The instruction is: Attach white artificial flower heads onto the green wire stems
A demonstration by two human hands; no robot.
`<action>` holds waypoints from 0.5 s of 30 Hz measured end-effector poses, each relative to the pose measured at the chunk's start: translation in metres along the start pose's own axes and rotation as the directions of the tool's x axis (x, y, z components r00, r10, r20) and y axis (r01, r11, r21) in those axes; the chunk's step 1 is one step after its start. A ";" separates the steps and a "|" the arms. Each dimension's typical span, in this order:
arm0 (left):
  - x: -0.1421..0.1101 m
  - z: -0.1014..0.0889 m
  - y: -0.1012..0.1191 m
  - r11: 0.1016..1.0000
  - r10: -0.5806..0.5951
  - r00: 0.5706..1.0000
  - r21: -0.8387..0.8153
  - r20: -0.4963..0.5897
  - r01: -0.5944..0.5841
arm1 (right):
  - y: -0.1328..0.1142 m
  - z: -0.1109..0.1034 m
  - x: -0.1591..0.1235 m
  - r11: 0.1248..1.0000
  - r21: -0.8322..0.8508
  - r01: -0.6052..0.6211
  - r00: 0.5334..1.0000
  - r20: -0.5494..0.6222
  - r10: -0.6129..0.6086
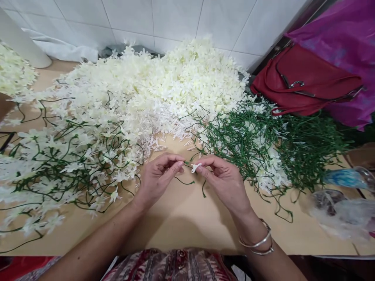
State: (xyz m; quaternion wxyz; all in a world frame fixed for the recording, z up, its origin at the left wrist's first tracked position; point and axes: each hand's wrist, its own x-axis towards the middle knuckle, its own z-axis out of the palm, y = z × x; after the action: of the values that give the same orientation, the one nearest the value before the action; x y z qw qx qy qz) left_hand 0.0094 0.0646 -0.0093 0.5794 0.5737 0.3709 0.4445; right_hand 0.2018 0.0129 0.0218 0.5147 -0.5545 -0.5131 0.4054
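Above the middle of the table, my left hand (159, 176) pinches a thin green plastic stem (187, 162) between thumb and forefinger. Close beside it, my right hand (224, 180) grips a small white artificial flower (195, 168) by its petals. The two hands are only a short gap apart, with the stem's tip near the flower; whether they are joined is too small to tell. Below the hands hang or lie loose green stem ends (185, 182). Bare green stems (234, 134) heap up just beyond my right hand. White flowers on green stems (67, 168) spread left of my left hand.
A large pile of cream-white flower heads (187, 74) lies along the tiled wall (175, 19). A red handbag (310, 78) and a purple bag (345, 35) stand at back right. Clear plastic bags (342, 210) and a blue-patterned bottle (345, 177) sit at the right edge.
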 end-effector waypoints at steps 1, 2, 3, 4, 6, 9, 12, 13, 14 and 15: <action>0.000 0.000 0.000 1.000 0.000 1.000 0.001 0.008 0.000 | 0.000 0.000 0.000 1.000 0.001 -0.001 1.000 0.003 0.001; 0.000 0.000 0.001 1.000 0.001 1.000 0.007 0.022 -0.001 | 0.000 0.001 0.001 1.000 0.000 -0.006 1.000 0.006 0.006; 0.000 -0.001 0.001 1.000 0.003 0.999 0.018 0.038 -0.004 | -0.001 0.001 0.001 1.000 -0.003 -0.012 1.000 0.006 0.012; 0.000 -0.001 0.001 1.000 0.005 0.999 0.031 0.054 -0.007 | -0.001 0.002 0.001 1.000 -0.008 -0.020 1.000 0.007 0.020; 0.000 -0.001 0.001 0.999 0.007 0.997 0.047 0.082 -0.011 | 0.000 0.003 0.001 0.999 -0.018 -0.034 0.999 0.006 0.034; -0.002 0.000 0.000 1.000 -0.009 0.995 0.030 0.099 0.006 | -0.001 0.004 0.001 0.998 -0.025 -0.058 0.998 0.003 0.058; -0.002 0.001 -0.001 0.999 -0.030 0.995 -0.016 0.096 0.031 | -0.001 0.004 0.000 0.995 -0.008 -0.096 0.995 0.013 0.096; -0.002 0.002 -0.001 0.999 -0.034 0.995 -0.036 0.090 0.037 | -0.001 0.005 0.000 0.994 -0.001 -0.107 0.994 0.015 0.107; -0.002 0.002 -0.001 0.998 -0.036 0.996 -0.056 0.086 0.041 | -0.001 0.005 -0.001 0.993 0.005 -0.117 0.993 0.014 0.117; -0.001 0.002 -0.001 0.996 -0.037 0.996 -0.074 0.083 0.043 | 0.000 0.005 -0.001 0.992 0.012 -0.123 0.992 0.011 0.123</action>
State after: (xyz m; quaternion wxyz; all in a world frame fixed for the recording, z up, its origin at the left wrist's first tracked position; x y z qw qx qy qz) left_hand 0.0114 0.0627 -0.0102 0.6243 0.5614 0.3411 0.4227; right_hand 0.1968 0.0128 0.0214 0.4895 -0.5798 -0.4780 0.4423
